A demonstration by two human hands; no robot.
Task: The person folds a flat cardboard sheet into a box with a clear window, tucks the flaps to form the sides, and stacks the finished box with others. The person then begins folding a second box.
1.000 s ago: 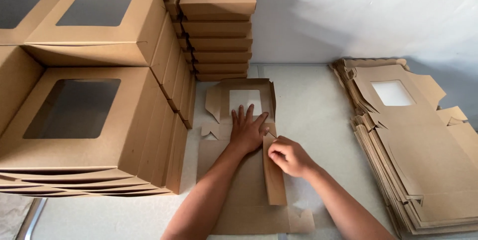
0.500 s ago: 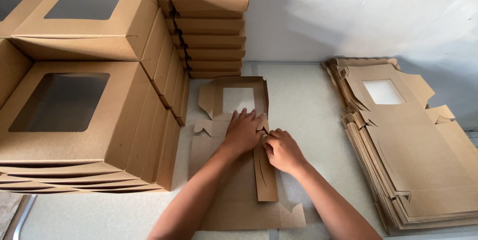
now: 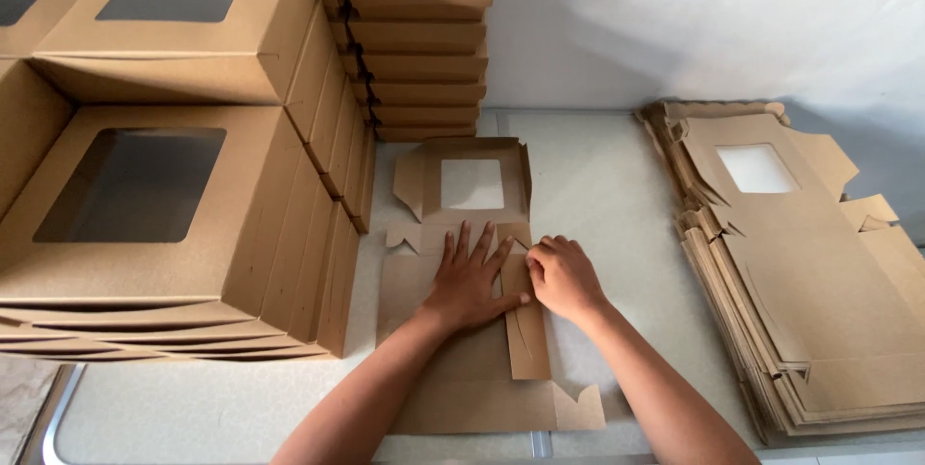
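**Inspector:** Left hand (image 3: 469,277), state of the fingers?

**Observer:** Spread apart and laid flat, palm down, pressing on the flat box sheet (image 3: 462,330) at centre frame. Nothing is gripped. The forearm comes in from the lower left, wrist straight.

**Inspector:** Right hand (image 3: 564,277)?

**Observer:** Fingers curled together, knuckles up, bearing on the upper end of the folded side flap (image 3: 528,335), just beside the left thumb. The two hands touch or nearly touch; I cannot tell which. The forearm enters from the lower right.

**Inspector:** Position of the sheet?

**Observer:** Flat on the counter (image 3: 597,186), its window panel (image 3: 472,184) pointing to the top of the frame, beyond the fingertips.

**Inspector:** Surroundings?

**Observer:** Folded window boxes (image 3: 183,186) stacked at upper and middle left, a pile of shut boxes (image 3: 419,41) at top centre, and a pile of unfolded sheets (image 3: 800,272) at the right, well apart from the hands.
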